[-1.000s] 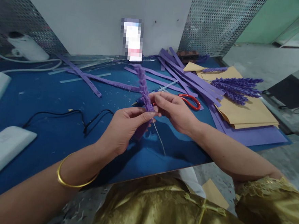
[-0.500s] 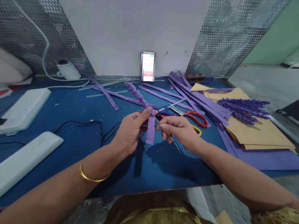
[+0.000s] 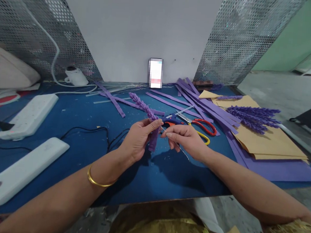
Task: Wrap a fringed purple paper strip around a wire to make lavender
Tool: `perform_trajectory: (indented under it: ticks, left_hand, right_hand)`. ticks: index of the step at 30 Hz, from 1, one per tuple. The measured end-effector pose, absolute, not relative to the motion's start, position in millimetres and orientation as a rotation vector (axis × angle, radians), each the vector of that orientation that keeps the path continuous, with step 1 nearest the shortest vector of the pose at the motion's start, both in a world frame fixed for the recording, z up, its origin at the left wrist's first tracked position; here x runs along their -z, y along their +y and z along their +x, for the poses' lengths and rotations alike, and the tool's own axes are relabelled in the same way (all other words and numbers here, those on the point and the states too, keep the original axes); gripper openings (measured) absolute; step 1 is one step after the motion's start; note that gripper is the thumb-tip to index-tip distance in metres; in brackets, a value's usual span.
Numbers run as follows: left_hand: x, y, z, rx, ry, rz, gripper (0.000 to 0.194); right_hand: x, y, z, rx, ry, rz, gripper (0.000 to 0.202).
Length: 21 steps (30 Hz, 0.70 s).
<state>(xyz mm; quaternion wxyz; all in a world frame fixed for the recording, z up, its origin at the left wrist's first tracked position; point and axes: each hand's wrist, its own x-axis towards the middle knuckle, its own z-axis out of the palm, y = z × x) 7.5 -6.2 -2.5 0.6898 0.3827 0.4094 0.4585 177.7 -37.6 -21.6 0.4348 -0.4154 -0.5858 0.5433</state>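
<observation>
A purple paper lavender flower (image 3: 143,105) slants up and to the left from my left hand (image 3: 139,138), whose thumb and fingers pinch its lower end. The loose tail of its purple paper strip (image 3: 154,139) hangs below the thumb. My right hand (image 3: 184,137) is closed on the thin wire stem (image 3: 184,153), which runs from the flower through my fingertips and out toward the table's front. Just behind my hands lie a blue glue gun (image 3: 171,118) and scissors (image 3: 205,127) with red and yellow handles, partly hidden by my right hand.
Purple paper strips (image 3: 206,106) are spread at the back right. Finished purple flower stems (image 3: 253,117) rest on brown paper (image 3: 273,144) at the right. A lit phone (image 3: 155,74) leans on the back panel. On the left are a power strip (image 3: 29,116), a white device (image 3: 25,169) and black cable (image 3: 84,128).
The hanging paper tail has turned and now looks narrower, closer to my left fingers. Both hands keep their grips. The whole view has shifted slightly.
</observation>
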Motion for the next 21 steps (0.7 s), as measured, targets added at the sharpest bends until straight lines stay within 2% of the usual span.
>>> perform_trajectory:
  ticks: [8, 12, 21]
  left_hand:
    - [3.0, -4.9, 7.3, -1.012, 0.927, 0.888, 0.032]
    - [-1.4, -4.3, 6.0, -1.038, 0.873, 0.893, 0.038]
    - [1.0, -0.7, 3.9, -1.123, 0.892, 0.892, 0.032]
  right_hand:
    - [20.6, -38.1, 177.6, -1.287, -1.505, -1.06, 0.024]
    - [19.7, -37.6, 179.0, -1.28, -1.466, -1.052, 0.026]
    - [20.2, -37.8, 178.0, -1.275, -1.508, -1.051, 0.024]
